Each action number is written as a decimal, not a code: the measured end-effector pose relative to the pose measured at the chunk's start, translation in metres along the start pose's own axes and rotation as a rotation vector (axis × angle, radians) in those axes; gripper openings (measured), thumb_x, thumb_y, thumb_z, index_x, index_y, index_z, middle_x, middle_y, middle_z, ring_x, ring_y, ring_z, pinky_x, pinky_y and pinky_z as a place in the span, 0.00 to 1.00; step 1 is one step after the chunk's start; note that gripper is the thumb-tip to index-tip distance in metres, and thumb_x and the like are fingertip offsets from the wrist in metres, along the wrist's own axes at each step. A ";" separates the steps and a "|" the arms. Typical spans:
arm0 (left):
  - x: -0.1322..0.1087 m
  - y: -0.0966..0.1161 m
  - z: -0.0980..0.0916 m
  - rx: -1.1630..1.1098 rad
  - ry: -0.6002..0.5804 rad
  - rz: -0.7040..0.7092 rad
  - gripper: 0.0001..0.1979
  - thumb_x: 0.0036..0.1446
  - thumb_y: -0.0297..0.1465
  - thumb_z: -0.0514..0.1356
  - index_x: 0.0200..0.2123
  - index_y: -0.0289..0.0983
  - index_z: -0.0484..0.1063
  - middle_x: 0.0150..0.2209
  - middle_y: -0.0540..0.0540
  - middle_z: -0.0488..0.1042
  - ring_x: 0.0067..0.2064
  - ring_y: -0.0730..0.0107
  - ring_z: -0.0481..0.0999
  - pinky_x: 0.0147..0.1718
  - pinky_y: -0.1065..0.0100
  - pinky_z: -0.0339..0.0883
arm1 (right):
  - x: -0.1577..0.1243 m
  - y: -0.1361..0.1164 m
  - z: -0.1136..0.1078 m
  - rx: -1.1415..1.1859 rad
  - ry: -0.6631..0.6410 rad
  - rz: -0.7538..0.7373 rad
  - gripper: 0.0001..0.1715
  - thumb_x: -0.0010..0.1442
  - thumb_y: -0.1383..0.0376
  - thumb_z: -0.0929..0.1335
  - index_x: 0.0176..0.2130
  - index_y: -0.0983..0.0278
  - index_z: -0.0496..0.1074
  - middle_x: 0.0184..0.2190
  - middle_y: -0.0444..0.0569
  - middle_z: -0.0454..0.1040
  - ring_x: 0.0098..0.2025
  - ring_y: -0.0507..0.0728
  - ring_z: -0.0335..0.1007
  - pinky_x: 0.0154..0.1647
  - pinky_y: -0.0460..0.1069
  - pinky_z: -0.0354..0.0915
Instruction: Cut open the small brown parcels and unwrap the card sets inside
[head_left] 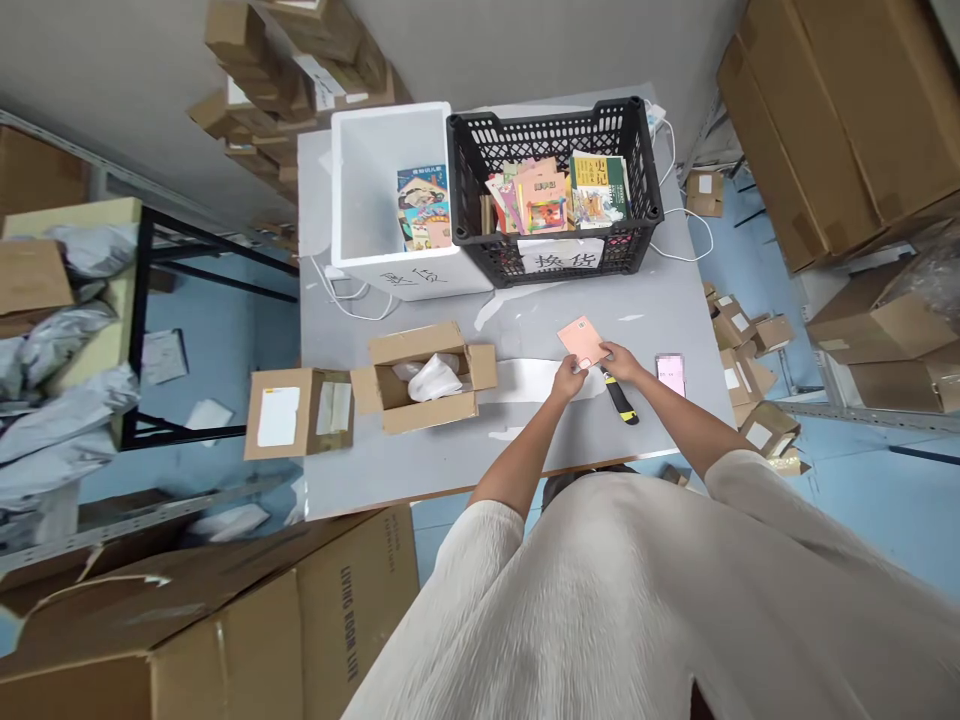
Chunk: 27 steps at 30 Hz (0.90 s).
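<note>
A thin pink booklet (580,338) is held just above the grey table between my two hands. My left hand (570,378) pinches its lower left edge, and my right hand (619,362) grips the lower right corner. A small label or code shows on its upper part; the print is too small to read. Partly beneath my right hand lies a black and yellow utility knife (622,402). A phone (670,374) with a lit pink screen rests to the right of that hand.
An open carton (390,418) with white wrapping inside stands left, beside a labelled carton (297,440). At the back are a white foam box (360,215) and a black crate (637,240), both holding books. Cables run near them. Cardboard boxes (817,130) and shelving surround the table (360,480).
</note>
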<state>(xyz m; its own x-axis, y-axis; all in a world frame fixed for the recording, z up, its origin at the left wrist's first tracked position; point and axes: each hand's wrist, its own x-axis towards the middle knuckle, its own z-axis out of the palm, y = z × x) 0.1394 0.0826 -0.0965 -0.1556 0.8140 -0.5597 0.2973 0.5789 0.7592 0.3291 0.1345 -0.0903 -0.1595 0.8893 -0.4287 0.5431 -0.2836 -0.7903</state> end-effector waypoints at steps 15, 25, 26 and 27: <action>-0.002 -0.012 -0.051 -0.196 0.099 -0.085 0.06 0.56 0.34 0.68 0.36 0.39 0.81 0.35 0.47 0.82 0.38 0.64 0.80 0.44 0.63 0.75 | -0.025 -0.032 0.022 0.264 -0.102 0.131 0.19 0.61 0.66 0.75 0.52 0.62 0.80 0.50 0.51 0.85 0.51 0.57 0.81 0.61 0.55 0.74; -0.018 -0.025 -0.089 0.007 0.094 0.407 0.10 0.59 0.24 0.65 0.41 0.39 0.85 0.48 0.41 0.80 0.45 0.60 0.82 0.55 0.57 0.77 | -0.044 -0.066 0.016 0.574 0.085 0.482 0.18 0.70 0.53 0.73 0.48 0.65 0.77 0.36 0.53 0.84 0.36 0.56 0.81 0.33 0.45 0.73; -0.019 -0.026 -0.090 -0.003 0.085 0.416 0.11 0.58 0.23 0.64 0.41 0.38 0.85 0.49 0.40 0.80 0.46 0.59 0.82 0.56 0.57 0.77 | -0.048 -0.066 0.018 0.527 0.096 0.472 0.16 0.66 0.57 0.76 0.47 0.65 0.78 0.36 0.51 0.84 0.35 0.55 0.80 0.33 0.45 0.72; -0.020 -0.028 -0.090 -0.015 0.077 0.414 0.11 0.58 0.22 0.64 0.41 0.38 0.85 0.50 0.39 0.79 0.46 0.59 0.82 0.56 0.56 0.77 | -0.053 -0.065 0.023 0.476 0.098 0.463 0.15 0.63 0.61 0.77 0.47 0.65 0.79 0.36 0.50 0.83 0.34 0.55 0.79 0.33 0.45 0.72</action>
<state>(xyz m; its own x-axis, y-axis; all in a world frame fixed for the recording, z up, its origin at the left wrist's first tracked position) 0.0495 0.0540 -0.0769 -0.0960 0.9789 -0.1801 0.3362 0.2022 0.9198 0.2840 0.0972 -0.0262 0.0898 0.6601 -0.7458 0.1110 -0.7508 -0.6511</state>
